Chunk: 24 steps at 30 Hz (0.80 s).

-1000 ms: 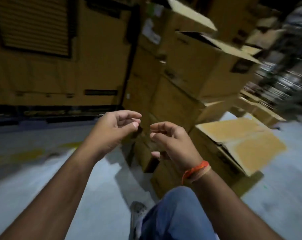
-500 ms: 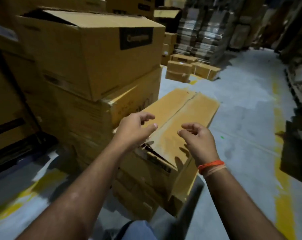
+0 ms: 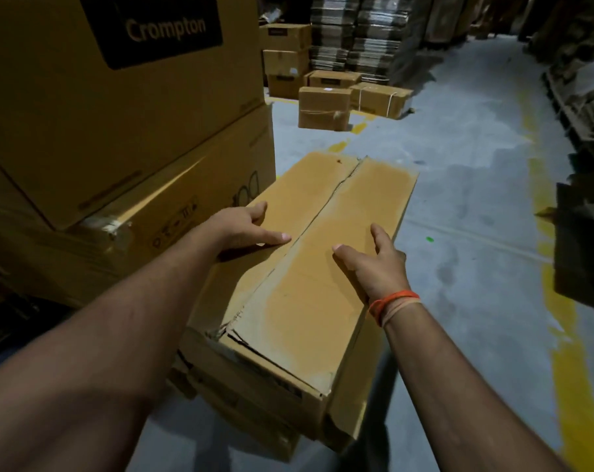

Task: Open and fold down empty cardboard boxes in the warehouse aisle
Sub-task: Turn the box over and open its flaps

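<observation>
Your fingers are spread and relaxed on both sides, holding nothing. Your left hand (image 3: 244,226) rests on the left top flap of the long cardboard box (image 3: 309,287), thumb close to the centre seam (image 3: 326,212); your right hand (image 3: 373,264) lies flat on the right flap. This box sits on a low pile of cartons beside the tall Crompton stack (image 3: 118,107). To open it well, I think you should slide your fingertips into the seam and lift both flaps outward evenly, because the near corner already looks torn.
</observation>
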Available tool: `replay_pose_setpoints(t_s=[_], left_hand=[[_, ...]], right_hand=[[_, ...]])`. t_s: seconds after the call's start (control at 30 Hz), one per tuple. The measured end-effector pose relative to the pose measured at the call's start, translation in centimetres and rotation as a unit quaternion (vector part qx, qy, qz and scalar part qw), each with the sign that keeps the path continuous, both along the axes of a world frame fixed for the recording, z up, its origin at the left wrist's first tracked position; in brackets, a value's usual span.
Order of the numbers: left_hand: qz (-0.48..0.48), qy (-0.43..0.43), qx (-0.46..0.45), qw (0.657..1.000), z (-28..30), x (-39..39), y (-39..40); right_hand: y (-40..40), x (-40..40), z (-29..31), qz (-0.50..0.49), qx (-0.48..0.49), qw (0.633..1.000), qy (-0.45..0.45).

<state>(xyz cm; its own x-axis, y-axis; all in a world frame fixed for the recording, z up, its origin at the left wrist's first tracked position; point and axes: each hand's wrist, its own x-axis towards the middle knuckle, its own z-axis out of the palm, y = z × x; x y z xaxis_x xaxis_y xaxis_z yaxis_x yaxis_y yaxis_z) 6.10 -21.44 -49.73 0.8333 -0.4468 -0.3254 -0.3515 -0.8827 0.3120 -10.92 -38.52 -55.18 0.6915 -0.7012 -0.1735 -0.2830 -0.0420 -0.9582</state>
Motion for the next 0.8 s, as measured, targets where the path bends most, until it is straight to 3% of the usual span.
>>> replay_pose_setpoints(t_s=[0.33,0.63,0.8], left_hand=[[0.010,-0.007,-0.029,1.000,1.0,-2.6,2.6],[-0.040,-0.077,-0.010,0.996,13.1,-9.4,9.2],[-0.034,-0.055,0.032,0.997,16.7,-15.2,15.2]], right_hand=[[2.2,-2.8,1.3,0.006,0.020,1.000,-0.020],[10.2,-10.0,9.8,0.030,0.028,0.996,-0.084],[17.1,-15.7,12.0,0.048,0.073,0.993,-0.077]])
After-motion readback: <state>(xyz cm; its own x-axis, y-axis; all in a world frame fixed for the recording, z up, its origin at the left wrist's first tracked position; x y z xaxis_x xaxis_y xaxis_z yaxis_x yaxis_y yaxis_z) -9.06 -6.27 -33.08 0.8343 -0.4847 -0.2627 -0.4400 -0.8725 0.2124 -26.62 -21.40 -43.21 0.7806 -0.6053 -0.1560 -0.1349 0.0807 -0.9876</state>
